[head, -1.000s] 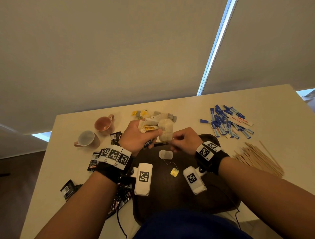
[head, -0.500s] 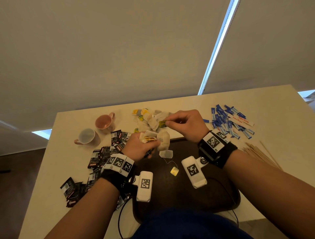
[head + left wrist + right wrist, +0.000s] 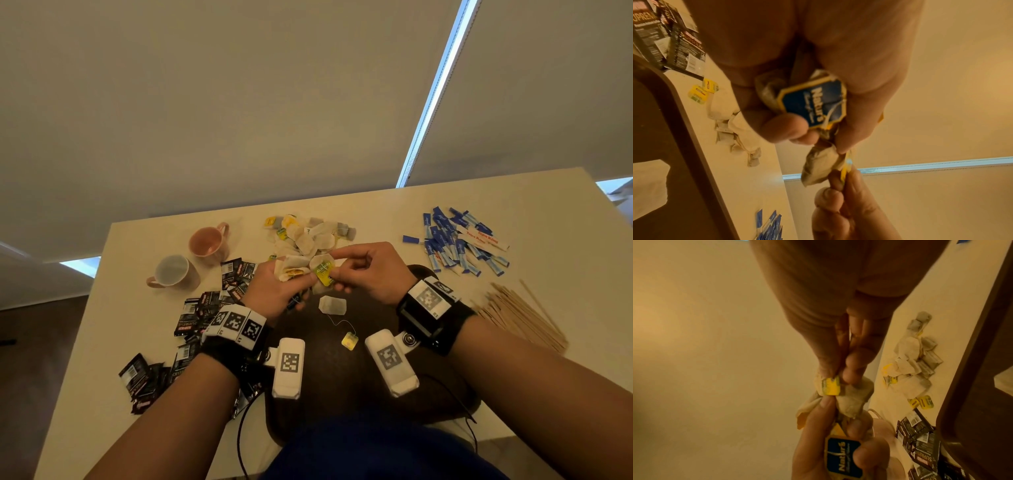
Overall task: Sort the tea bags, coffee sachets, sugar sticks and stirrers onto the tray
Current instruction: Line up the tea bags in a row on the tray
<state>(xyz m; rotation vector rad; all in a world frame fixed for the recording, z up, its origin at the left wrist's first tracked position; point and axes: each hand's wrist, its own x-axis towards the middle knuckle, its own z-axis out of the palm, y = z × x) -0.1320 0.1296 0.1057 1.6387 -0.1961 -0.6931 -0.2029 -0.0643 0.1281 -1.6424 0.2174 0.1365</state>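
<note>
Paper tea bags are bunched in the left hand (image 3: 274,291), fingers curled round several at once with a blue tag (image 3: 815,105) pressed against the palm; the grip is judged to serve as a collecting fist, so that bags can be carried over in one batch rather than singly. One more tea bag with a yellow-green tag (image 3: 323,272) is pinched at its tag between thumb and fingertips of the right hand (image 3: 371,272), held against the left-hand bundle just above the far rim of the dark tray (image 3: 445,404), probably to be passed across or untangled by its string. One loose tea bag (image 3: 333,305) already lies on the tray, string trailing to its yellow tag (image 3: 349,341). The main tea bag pile (image 3: 308,236) is seen on the table (image 3: 548,205) just beyond the hands. Black coffee sachets (image 3: 205,308) lie scattered left of the tray, blue sugar sticks (image 3: 452,246) and wooden stirrers (image 3: 520,315) to the right, all off the tray. Two mugs (image 3: 191,260) stand far left. Sorting is judged barely begun.
</note>
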